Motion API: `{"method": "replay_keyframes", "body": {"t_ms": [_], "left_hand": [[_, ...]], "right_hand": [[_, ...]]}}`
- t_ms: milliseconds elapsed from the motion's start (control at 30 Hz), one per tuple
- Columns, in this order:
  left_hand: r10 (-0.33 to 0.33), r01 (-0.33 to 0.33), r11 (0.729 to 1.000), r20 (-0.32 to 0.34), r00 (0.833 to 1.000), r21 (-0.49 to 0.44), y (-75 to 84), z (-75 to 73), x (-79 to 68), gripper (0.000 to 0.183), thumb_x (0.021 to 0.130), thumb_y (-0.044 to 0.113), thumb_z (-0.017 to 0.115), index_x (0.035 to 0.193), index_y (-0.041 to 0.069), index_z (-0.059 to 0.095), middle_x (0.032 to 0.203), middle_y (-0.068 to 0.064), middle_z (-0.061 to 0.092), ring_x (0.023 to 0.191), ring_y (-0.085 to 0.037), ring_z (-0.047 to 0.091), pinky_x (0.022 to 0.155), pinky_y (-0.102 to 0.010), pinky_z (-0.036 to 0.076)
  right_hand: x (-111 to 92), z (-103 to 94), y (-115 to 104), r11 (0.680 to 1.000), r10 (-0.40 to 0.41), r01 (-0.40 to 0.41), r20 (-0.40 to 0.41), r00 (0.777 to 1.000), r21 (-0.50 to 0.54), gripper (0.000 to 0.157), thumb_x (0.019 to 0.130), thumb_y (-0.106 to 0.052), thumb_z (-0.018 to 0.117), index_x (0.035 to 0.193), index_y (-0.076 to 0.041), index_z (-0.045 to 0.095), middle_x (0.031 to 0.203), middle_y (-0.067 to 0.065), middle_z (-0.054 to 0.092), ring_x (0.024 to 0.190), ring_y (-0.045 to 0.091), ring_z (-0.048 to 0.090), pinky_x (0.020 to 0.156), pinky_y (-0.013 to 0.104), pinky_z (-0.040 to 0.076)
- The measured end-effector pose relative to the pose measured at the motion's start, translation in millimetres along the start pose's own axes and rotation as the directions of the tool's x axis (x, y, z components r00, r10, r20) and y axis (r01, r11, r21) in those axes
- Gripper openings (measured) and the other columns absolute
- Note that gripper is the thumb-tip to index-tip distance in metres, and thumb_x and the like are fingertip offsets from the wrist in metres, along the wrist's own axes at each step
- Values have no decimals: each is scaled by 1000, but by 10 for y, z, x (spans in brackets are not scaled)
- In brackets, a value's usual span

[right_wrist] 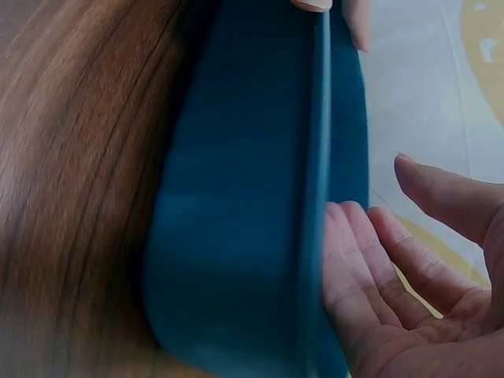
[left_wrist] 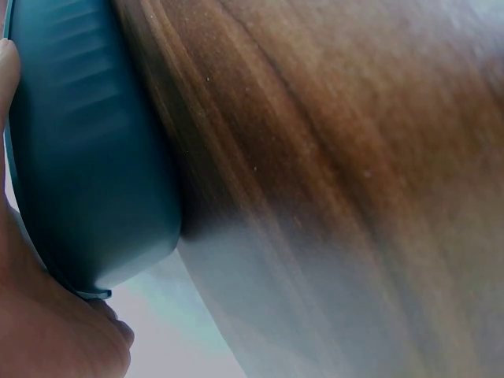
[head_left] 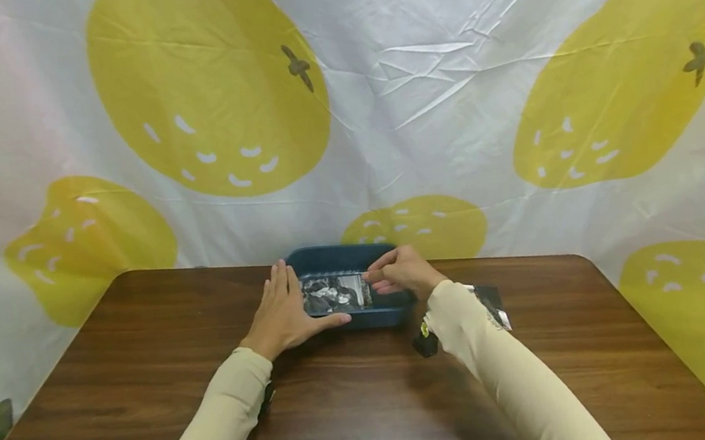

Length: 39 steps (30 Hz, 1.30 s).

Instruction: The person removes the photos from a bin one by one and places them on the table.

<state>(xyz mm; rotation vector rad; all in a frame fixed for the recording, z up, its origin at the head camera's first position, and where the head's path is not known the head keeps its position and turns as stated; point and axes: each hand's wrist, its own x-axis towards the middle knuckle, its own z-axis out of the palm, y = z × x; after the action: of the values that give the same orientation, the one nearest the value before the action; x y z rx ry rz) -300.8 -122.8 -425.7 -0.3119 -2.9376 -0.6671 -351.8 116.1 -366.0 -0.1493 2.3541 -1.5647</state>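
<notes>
A dark blue plastic bin (head_left: 378, 316) sits by the table's far edge. Inside it lies a flat item with a black-and-white picture (head_left: 333, 294), its kind unclear. My left hand (head_left: 283, 315) rests on the bin's left end, fingers straight and thumb along the front rim; the left wrist view shows the bin's ribbed outer wall (left_wrist: 79, 142) beside the thumb. Over the bin's right part is my right hand (head_left: 404, 271), fingers loosely bent. The right wrist view shows its fingers (right_wrist: 358, 260) dipping behind the near rim, the thumb well apart and nothing between them.
A black-and-silver flat piece (head_left: 492, 303) lies on the brown wooden table (head_left: 364, 412), partly behind the right forearm. Near the right cuff shows a small black object (head_left: 425, 343). Close behind the table hangs a white cloth (head_left: 421, 129) with yellow fruit prints.
</notes>
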Motion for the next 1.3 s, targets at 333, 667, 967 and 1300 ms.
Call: {"method": "replay_keyframes", "body": {"t_ms": [333, 667, 967, 1300], "left_hand": [[-4, 4, 1000, 4, 1000, 15, -10, -15, -1, 137, 73, 84, 64, 156, -14, 14, 164, -31, 2, 153, -42, 2, 124, -52, 9], [4, -4, 1000, 8, 1000, 9, -8, -7, -3, 137, 73, 85, 63, 156, -14, 15, 165, -31, 1, 153, -43, 2, 124, -53, 8], [-3, 3, 1000, 4, 1000, 18, -26, -29, -15, 138, 73, 86, 62, 156, -13, 14, 165, -30, 1, 153, -42, 1, 124, -52, 8], [-14, 14, 1000, 11, 1000, 12, -28, -31, -44, 137, 74, 85, 63, 156, -12, 12, 165, -30, 0, 153, -42, 0, 124, -52, 7]], "right_hand": [[210, 143, 106, 996, 76, -79, -103, 992, -33, 21, 88, -1, 74, 105, 12, 74, 105, 17, 74, 81, 21, 68, 84, 37, 60], [380, 258, 172, 991, 98, -115, -215, 972, -68, 30, 82, 0, 80, 107, 14, 69, 95, 11, 66, 72, 14, 60, 78, 31, 60], [461, 363, 154, 992, 96, -110, -205, 974, -58, 33, 85, 0, 79, 112, 14, 68, 109, 21, 69, 71, 15, 61, 75, 31, 60], [491, 386, 170, 992, 126, -126, -241, 962, 15, 32, 82, 0, 81, 109, 14, 68, 93, 15, 69, 61, 12, 58, 64, 28, 59]]}}
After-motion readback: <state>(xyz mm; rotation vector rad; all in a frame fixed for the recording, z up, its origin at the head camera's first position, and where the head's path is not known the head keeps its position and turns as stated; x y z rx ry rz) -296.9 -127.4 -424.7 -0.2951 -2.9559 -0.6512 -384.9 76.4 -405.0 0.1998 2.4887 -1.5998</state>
